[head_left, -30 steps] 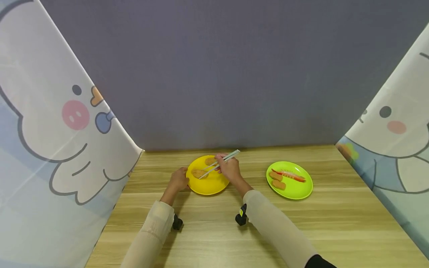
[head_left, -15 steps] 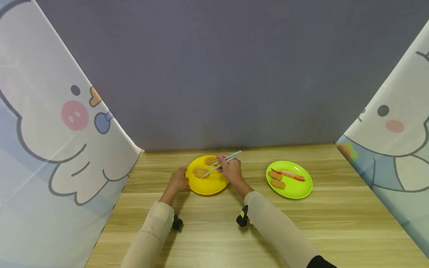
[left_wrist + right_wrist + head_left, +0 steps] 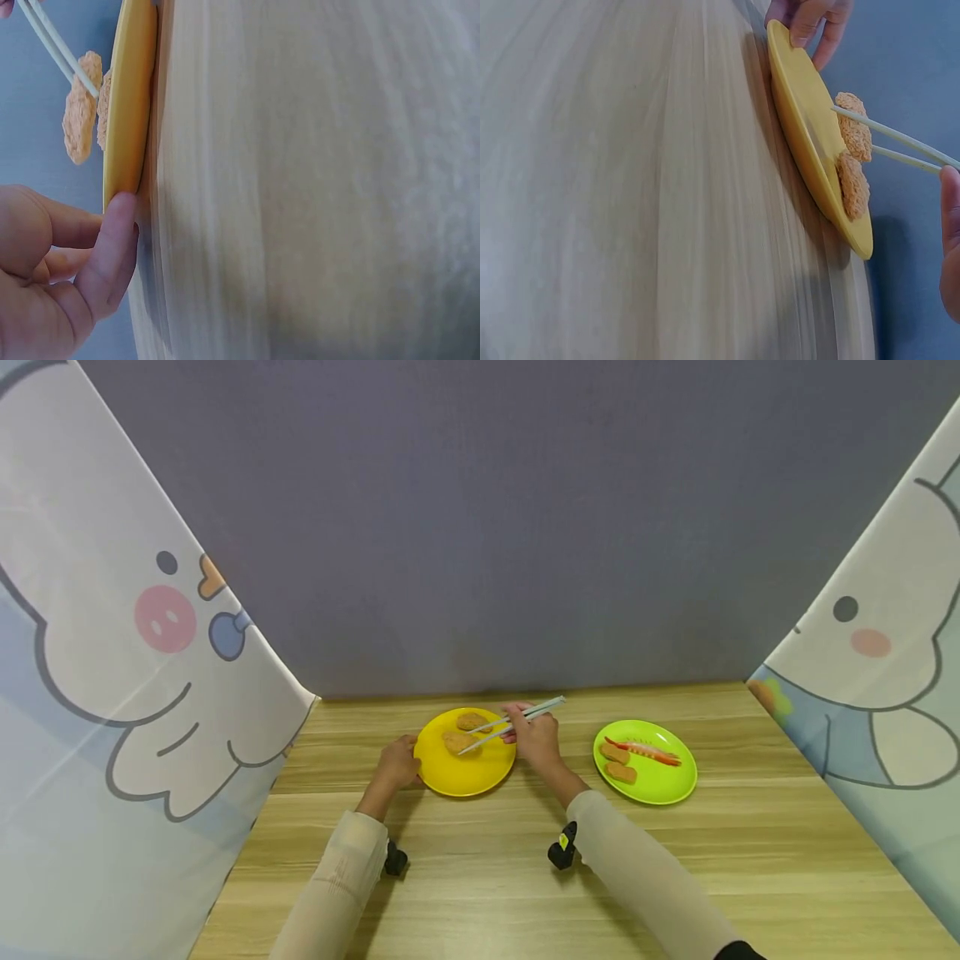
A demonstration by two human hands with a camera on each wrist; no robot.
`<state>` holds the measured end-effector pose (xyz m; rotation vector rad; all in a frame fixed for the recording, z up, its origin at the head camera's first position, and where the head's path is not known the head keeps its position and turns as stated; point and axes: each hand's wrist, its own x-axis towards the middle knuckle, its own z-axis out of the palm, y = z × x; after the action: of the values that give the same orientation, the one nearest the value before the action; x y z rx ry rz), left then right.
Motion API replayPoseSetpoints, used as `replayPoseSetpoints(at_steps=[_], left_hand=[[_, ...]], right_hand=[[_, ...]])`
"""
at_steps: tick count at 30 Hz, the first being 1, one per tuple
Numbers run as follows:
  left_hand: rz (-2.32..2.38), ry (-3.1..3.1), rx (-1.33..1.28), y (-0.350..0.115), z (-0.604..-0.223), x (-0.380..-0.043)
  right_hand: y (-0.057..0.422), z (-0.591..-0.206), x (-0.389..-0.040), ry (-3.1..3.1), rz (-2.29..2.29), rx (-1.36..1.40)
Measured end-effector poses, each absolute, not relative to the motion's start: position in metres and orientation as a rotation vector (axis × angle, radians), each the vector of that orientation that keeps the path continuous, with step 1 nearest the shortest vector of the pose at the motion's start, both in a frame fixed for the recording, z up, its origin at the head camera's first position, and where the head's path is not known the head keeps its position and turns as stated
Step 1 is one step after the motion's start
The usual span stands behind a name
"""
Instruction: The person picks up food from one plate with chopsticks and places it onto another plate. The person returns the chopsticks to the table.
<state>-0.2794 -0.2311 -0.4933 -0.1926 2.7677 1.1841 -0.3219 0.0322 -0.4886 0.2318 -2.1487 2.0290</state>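
Observation:
My left hand pinches the left rim of a yellow plate, with fingers at the rim in the left wrist view. My right hand holds a pair of pale chopsticks at the plate's right side. Between the chopstick tips is a breaded brown nugget, which looks raised off the plate in the left wrist view. A second nugget lies on the plate behind it, seen also in the right wrist view as the nugget nearer the far rim.
A green plate stands to the right, holding a red-and-white shrimp and two nuggets. Behind the wooden table rises a grey panel. Printed cartoon sheets flank both sides.
My right hand and the chopsticks have moved right, and the front nugget has shifted right with the tips. The left hand stays at the yellow plate's rim.

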Motion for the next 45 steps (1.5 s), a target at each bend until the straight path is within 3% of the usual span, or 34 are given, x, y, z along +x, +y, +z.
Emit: replayPoseSetpoints(at_steps=[35, 45], left_hand=[[1.258, 2.735, -0.232, -0.233, -0.497, -0.28], [1.273, 2.722, -0.221, -0.232, -0.496, -0.279]], right_hand=[[0.128, -0.465, -0.302, -1.914, 2.217, 0.198], [0.164, -0.456, -0.292, -1.897, 2.257, 0.058]])
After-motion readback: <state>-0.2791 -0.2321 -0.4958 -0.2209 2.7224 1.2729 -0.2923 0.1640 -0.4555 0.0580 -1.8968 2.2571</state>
